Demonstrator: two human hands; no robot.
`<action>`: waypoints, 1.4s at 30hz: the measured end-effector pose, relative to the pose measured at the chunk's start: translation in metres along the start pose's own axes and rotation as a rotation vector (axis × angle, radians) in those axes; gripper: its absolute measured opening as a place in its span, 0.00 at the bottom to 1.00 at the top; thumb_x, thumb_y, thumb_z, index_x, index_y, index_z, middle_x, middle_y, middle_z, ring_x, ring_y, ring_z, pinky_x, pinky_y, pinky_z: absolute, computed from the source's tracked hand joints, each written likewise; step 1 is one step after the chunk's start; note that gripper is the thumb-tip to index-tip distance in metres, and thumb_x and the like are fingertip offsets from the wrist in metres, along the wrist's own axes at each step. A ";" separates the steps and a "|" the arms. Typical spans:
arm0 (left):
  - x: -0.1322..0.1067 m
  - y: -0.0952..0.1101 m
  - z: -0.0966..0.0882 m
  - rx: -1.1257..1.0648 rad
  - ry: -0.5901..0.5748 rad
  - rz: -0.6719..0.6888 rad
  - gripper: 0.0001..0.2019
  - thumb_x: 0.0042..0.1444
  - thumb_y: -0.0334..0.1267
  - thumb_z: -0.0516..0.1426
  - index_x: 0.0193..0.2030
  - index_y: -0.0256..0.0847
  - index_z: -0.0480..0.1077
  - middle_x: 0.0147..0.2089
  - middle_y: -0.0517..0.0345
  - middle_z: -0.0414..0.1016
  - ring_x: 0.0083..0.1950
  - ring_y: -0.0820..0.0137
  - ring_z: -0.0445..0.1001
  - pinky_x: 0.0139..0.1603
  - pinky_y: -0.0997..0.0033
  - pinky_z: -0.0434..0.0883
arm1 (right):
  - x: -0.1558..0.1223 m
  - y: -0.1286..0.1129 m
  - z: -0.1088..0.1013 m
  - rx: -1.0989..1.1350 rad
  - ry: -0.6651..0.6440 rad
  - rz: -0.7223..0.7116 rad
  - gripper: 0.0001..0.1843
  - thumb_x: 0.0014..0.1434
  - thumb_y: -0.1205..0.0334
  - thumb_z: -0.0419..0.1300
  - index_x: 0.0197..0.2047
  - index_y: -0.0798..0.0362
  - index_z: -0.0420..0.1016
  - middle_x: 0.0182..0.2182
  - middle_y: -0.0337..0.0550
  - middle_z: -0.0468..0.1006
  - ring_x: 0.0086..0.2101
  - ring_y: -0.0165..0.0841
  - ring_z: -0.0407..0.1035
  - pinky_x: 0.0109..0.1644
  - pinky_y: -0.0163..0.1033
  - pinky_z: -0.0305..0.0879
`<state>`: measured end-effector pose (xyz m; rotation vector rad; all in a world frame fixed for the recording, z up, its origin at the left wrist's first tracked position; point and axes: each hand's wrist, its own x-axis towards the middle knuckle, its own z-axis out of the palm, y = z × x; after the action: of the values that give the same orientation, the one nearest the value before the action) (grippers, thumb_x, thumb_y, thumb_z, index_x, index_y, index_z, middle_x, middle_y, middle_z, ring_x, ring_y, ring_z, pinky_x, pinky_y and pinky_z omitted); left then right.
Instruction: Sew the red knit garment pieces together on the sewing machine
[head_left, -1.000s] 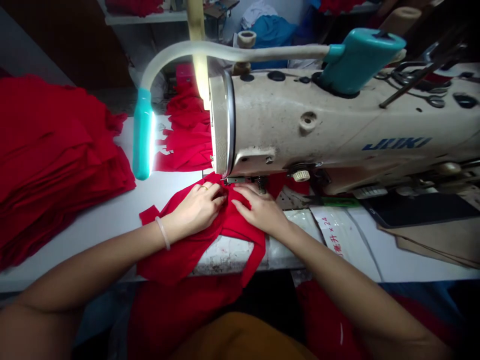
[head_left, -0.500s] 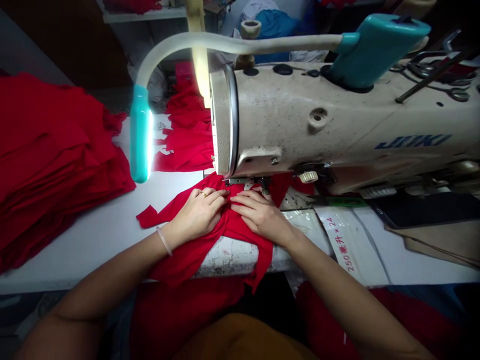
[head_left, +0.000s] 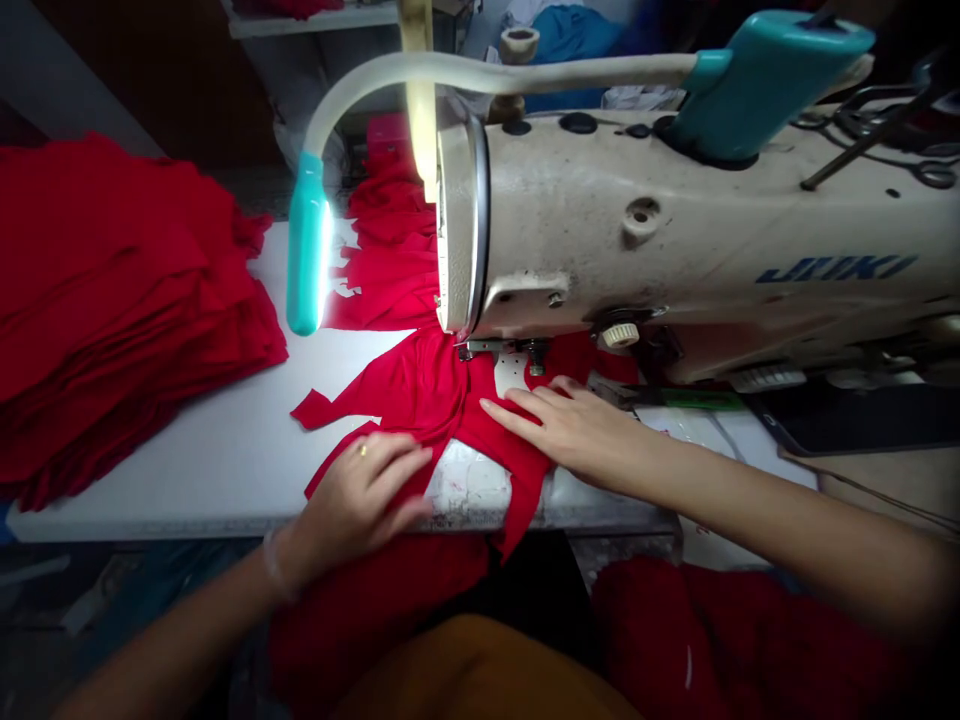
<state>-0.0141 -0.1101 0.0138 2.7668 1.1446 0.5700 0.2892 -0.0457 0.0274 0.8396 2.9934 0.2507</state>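
Note:
A red knit garment piece (head_left: 427, 390) lies spread on the white sewing table (head_left: 187, 490), its upper part running under the presser foot (head_left: 499, 350) of a cream JUKI sewing machine (head_left: 637, 220). My left hand (head_left: 360, 490) rests flat on the fabric near the table's front edge, well below the foot. My right hand (head_left: 570, 430) lies flat on the same piece to the right, its fingertips pointing toward the foot. Neither hand grips anything. The needle is hidden from view.
A tall stack of red fabric (head_left: 112, 300) fills the table's left side. More red cloth (head_left: 394, 250) lies behind the machine, under a teal gooseneck lamp (head_left: 307, 240). A dark tablet or phone (head_left: 855, 420) lies at right. Red cloth (head_left: 712, 640) sits below the table edge.
My left hand has moved back from the presser foot toward the table's front edge. My right hand has slid slightly right. The red fabric now lies flatter and more spread out near the foot.

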 end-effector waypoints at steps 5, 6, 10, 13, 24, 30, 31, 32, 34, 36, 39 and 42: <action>-0.072 -0.001 0.006 0.178 -0.095 0.038 0.22 0.67 0.39 0.53 0.66 0.36 0.63 0.63 0.44 0.71 0.63 0.55 0.70 0.61 0.56 0.66 | -0.001 -0.010 -0.013 0.043 0.049 -0.268 0.19 0.65 0.75 0.48 0.54 0.61 0.73 0.30 0.46 0.77 0.28 0.33 0.68 0.40 0.43 0.60; -0.077 -0.006 0.005 0.156 -0.087 0.046 0.21 0.68 0.33 0.50 0.67 0.37 0.62 0.63 0.46 0.71 0.65 0.56 0.69 0.62 0.57 0.66 | -0.001 -0.016 -0.017 0.098 0.060 -0.262 0.16 0.66 0.71 0.49 0.50 0.60 0.75 0.30 0.47 0.77 0.29 0.34 0.68 0.40 0.44 0.60; -0.058 -0.011 -0.012 -0.136 0.093 -0.128 0.19 0.68 0.29 0.46 0.61 0.43 0.68 0.58 0.53 0.77 0.60 0.64 0.74 0.59 0.63 0.71 | 0.006 -0.066 -0.030 0.415 -0.025 -0.179 0.19 0.69 0.57 0.47 0.48 0.57 0.76 0.31 0.47 0.76 0.28 0.33 0.67 0.33 0.41 0.58; -0.018 0.005 -0.017 -0.285 0.261 -0.388 0.17 0.70 0.32 0.46 0.58 0.42 0.70 0.56 0.54 0.78 0.56 0.68 0.76 0.57 0.67 0.74 | 0.020 -0.121 -0.025 0.562 -0.175 -0.184 0.25 0.71 0.48 0.43 0.65 0.46 0.64 0.31 0.42 0.77 0.22 0.31 0.66 0.25 0.38 0.52; -0.002 0.008 0.034 0.184 -0.206 -0.314 0.25 0.69 0.33 0.44 0.71 0.45 0.57 0.73 0.47 0.55 0.74 0.41 0.49 0.62 0.19 0.51 | -0.019 -0.107 -0.022 0.222 -0.377 0.166 0.08 0.58 0.75 0.56 0.33 0.57 0.75 0.31 0.53 0.79 0.33 0.39 0.74 0.33 0.40 0.63; -0.007 0.000 0.016 0.136 -0.070 -0.212 0.22 0.67 0.33 0.50 0.67 0.43 0.63 0.69 0.42 0.63 0.71 0.39 0.56 0.60 0.18 0.54 | -0.031 -0.133 -0.003 0.682 -0.623 0.021 0.13 0.59 0.57 0.64 0.44 0.56 0.76 0.32 0.48 0.81 0.31 0.39 0.76 0.31 0.38 0.65; -0.009 0.003 0.011 0.110 0.015 -0.152 0.19 0.67 0.33 0.51 0.64 0.42 0.66 0.65 0.41 0.68 0.69 0.43 0.61 0.62 0.21 0.54 | -0.027 -0.135 -0.003 0.692 -0.521 0.063 0.15 0.61 0.53 0.63 0.43 0.57 0.75 0.34 0.49 0.81 0.32 0.39 0.76 0.32 0.39 0.67; -0.011 0.009 0.006 0.067 0.101 -0.070 0.16 0.66 0.32 0.53 0.59 0.40 0.69 0.60 0.42 0.74 0.66 0.47 0.66 0.65 0.26 0.55 | -0.023 -0.135 -0.004 0.689 -0.360 0.100 0.17 0.62 0.50 0.62 0.43 0.57 0.75 0.36 0.51 0.80 0.34 0.39 0.76 0.35 0.39 0.69; -0.015 0.022 -0.002 -0.052 0.207 0.110 0.09 0.64 0.29 0.54 0.48 0.37 0.72 0.46 0.48 0.80 0.57 0.59 0.75 0.67 0.40 0.62 | -0.014 -0.132 -0.007 0.610 0.054 0.162 0.16 0.66 0.53 0.58 0.48 0.58 0.74 0.45 0.56 0.79 0.45 0.41 0.75 0.45 0.42 0.71; -0.018 0.037 -0.003 -0.150 0.234 0.228 0.05 0.65 0.30 0.54 0.39 0.36 0.72 0.36 0.52 0.79 0.47 0.65 0.78 0.62 0.55 0.71 | -0.006 -0.128 -0.007 0.439 0.407 0.194 0.13 0.67 0.64 0.54 0.53 0.59 0.71 0.52 0.58 0.76 0.55 0.44 0.69 0.55 0.48 0.68; -0.018 0.049 0.013 -0.136 0.252 0.179 0.13 0.68 0.38 0.50 0.36 0.34 0.71 0.36 0.47 0.77 0.41 0.65 0.77 0.48 0.64 0.77 | 0.000 -0.129 -0.002 0.397 0.585 0.120 0.11 0.65 0.74 0.50 0.43 0.58 0.73 0.43 0.53 0.80 0.48 0.41 0.72 0.52 0.47 0.71; -0.011 0.050 0.035 0.019 0.234 0.023 0.15 0.69 0.34 0.46 0.49 0.30 0.71 0.43 0.43 0.78 0.41 0.65 0.76 0.40 0.65 0.73 | -0.001 -0.134 0.004 0.554 0.599 0.060 0.10 0.65 0.71 0.51 0.34 0.57 0.71 0.32 0.50 0.78 0.37 0.36 0.73 0.42 0.41 0.73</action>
<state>0.0245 -0.1513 -0.0108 2.7903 1.1658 0.9099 0.2216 -0.1586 0.0022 1.0414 3.6741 -0.4347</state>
